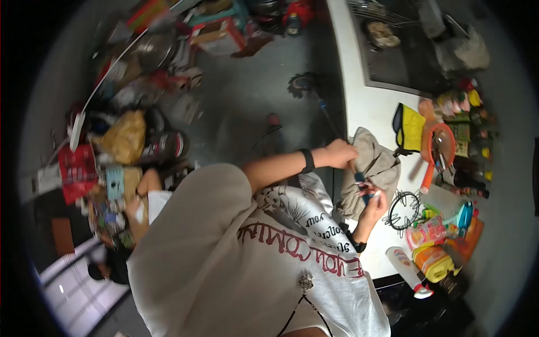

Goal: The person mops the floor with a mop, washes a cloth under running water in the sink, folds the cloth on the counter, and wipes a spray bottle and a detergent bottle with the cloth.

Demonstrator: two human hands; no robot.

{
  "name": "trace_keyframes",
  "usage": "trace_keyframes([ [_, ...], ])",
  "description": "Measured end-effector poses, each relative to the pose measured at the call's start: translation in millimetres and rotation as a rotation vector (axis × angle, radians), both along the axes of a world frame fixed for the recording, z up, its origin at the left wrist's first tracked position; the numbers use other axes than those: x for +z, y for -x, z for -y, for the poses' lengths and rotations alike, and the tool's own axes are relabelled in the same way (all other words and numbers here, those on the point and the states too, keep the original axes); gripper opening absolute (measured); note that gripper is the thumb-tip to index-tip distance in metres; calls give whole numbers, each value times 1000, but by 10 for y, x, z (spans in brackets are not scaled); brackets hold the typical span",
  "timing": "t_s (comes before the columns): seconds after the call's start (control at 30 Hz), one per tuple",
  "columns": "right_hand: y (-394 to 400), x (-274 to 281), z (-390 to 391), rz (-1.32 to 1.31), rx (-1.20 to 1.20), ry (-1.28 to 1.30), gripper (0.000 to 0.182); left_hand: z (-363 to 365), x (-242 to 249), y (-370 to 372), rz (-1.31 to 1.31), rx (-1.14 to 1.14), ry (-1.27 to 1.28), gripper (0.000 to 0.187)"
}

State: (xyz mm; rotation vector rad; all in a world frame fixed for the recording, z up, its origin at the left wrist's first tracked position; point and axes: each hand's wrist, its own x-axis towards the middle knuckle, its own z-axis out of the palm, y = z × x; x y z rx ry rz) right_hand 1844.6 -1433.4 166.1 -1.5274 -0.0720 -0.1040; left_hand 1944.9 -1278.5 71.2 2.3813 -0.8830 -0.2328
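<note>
Two hands meet at the cloth (382, 168): the left hand (340, 153), closed, seems to pinch its near edge, probably steadying it; beside that grip, the right hand (375, 205) curls around a dark tool (360, 177) above the fabric.

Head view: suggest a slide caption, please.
Left hand at beige fabric, right hand holding a dark object, over a white counter.
</note>
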Motion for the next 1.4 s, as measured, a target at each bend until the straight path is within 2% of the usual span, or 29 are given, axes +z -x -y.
trace_keyframes([
  [0.07,141,-78,35,-111,-13,-1,25,12,-118,-28,-22,-117,-61,25],
  [0.23,-205,-70,-211,-61,-110,26,27,-229,-16,-375,27,-186,5,25],
  [0.3,-518,17,-370,-50,-134,-2,28,-383,68,-595,13,-62,130,23],
  [0.43,-1288,199,-835,89,-36,-62,26,-738,188,-1099,24,127,182,20],
  [0.47,-1439,232,-957,98,-10,-71,25,-850,201,-1213,37,100,183,20],
  [0.53,-1747,206,-1219,87,24,-41,22,-1086,161,-1444,-4,233,229,18],
  [0.63,-2039,173,-1625,-62,141,-104,21,-1500,79,-1734,-74,256,268,16],
  [0.67,-2105,147,-1772,-10,169,30,26,-1646,7,-1816,-32,243,244,15],
  [0.7,-2138,307,-1958,-127,216,-2,23,-1794,26,-1844,28,229,178,17],
  [0.73,-2186,328,-2115,-115,247,106,21,-1958,45,-1878,-4,214,207,19],
  [0.8,-2322,344,-2429,272,295,172,21,-2271,71,-1926,-6,190,220,21],
  [0.9,-2419,1025,-2662,383,552,163,21,-2565,404,-1925,132,143,167,19],
  [0.93,-2442,1148,-2670,385,526,151,21,-2608,614,-1903,139,108,188,19],
  [1.0,-2540,1265,-2657,356,800,108,22,-2668,960,-1895,155,47,228,20],
  [1.03,-2619,1248,-2621,329,919,119,22,-2662,1041,-1903,118,36,135,21],
  [1.1,-2697,1141,-2571,129,1039,-33,23,-2576,1043,-2029,366,-84,132,18],
  [1.3,-3094,1183,-2368,28,1074,-213,28,-2385,1090,-2330,348,-89,114,18],
  [1.37,-3181,1082,-2469,269,975,-190,28,-2348,1107,-2361,348,-90,96,18],
  [1.4,-3220,1149,-2427,274,947,-247,28,-2320,1092,-2367,338,-80,98,18],
])
